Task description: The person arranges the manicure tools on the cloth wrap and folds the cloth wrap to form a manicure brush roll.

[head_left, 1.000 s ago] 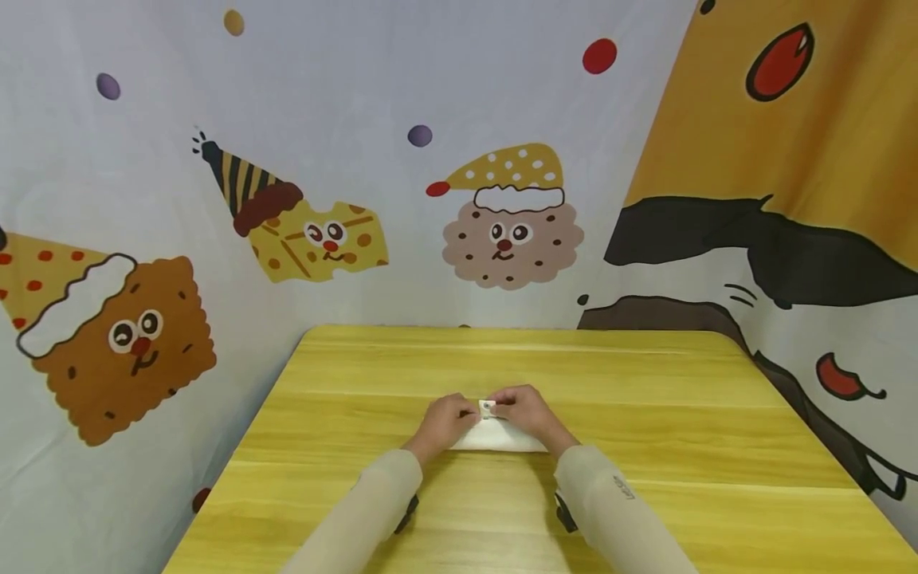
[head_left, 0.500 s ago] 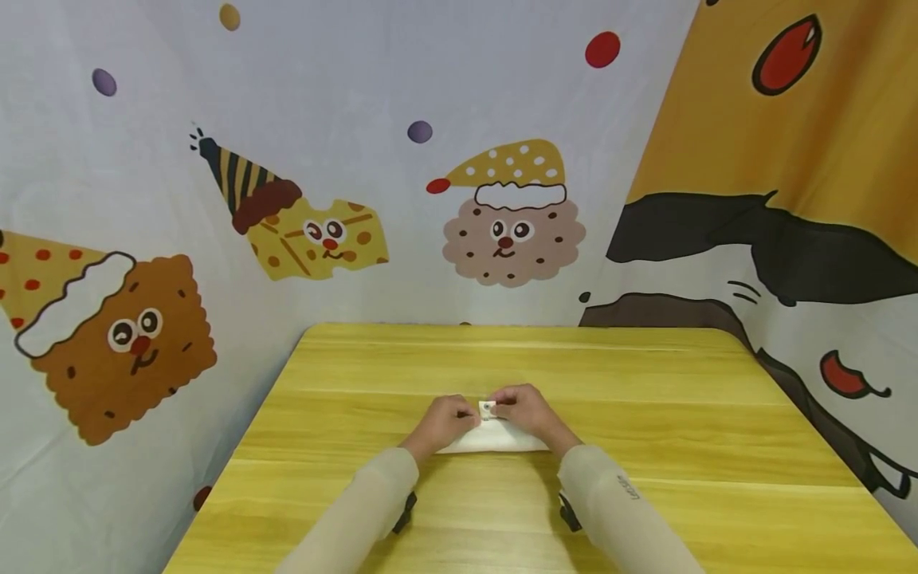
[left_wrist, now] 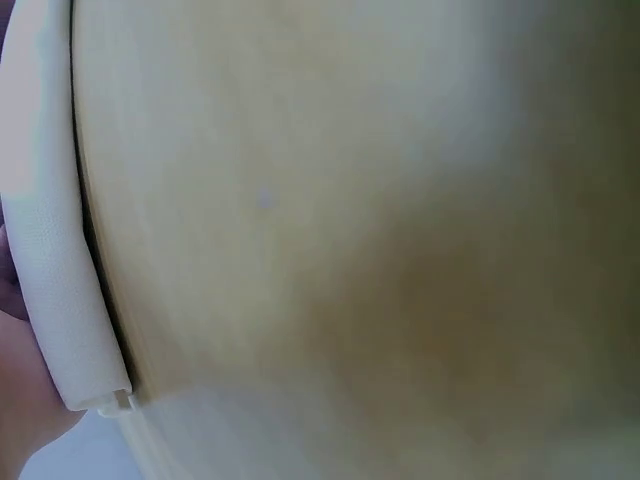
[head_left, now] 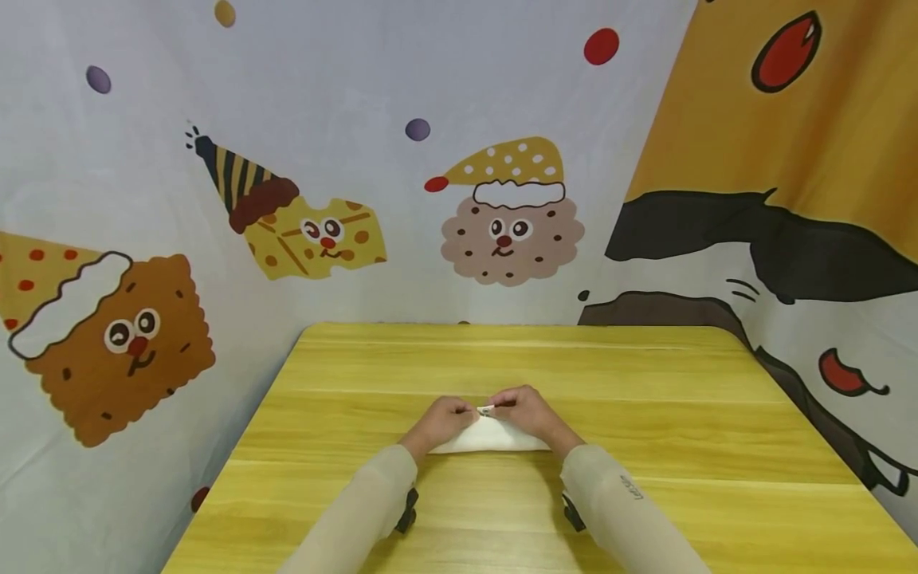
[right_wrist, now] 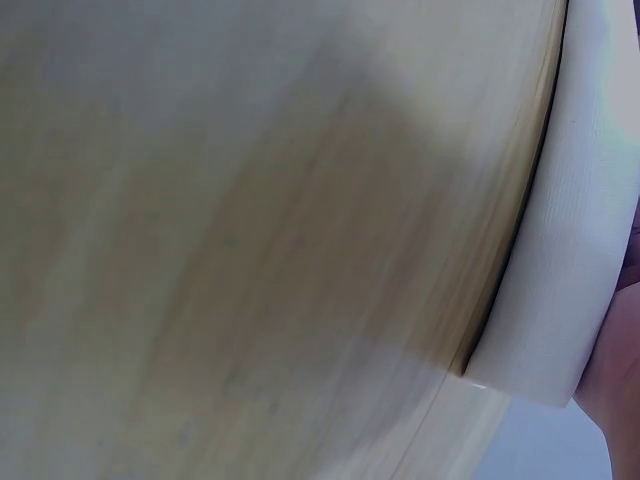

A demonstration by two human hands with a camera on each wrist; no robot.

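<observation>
A white, leather-like folded pouch (head_left: 495, 437) lies on the table in front of the person. A small tab (head_left: 485, 410) with a dark snap-like dot stands at its far edge, between the two hands. My left hand (head_left: 446, 421) pinches the far edge just left of the tab. From the other side, my right hand (head_left: 526, 410) pinches the tab with thumb and finger. The wrist views show only the near edge and ends of the pouch (left_wrist: 50, 220), with part of each hand behind it; the fingertips are hidden there.
The yellow wood-grain table (head_left: 645, 414) extends around the pouch on all sides. Behind it hangs a white cloth backdrop (head_left: 344, 96) printed with cartoon figures. Dark straps (head_left: 406, 510) sit under both wrists.
The tab, which showed its full face before, has tipped and now looks shorter, with its dot near the fingers. Both hands have stayed almost in place.
</observation>
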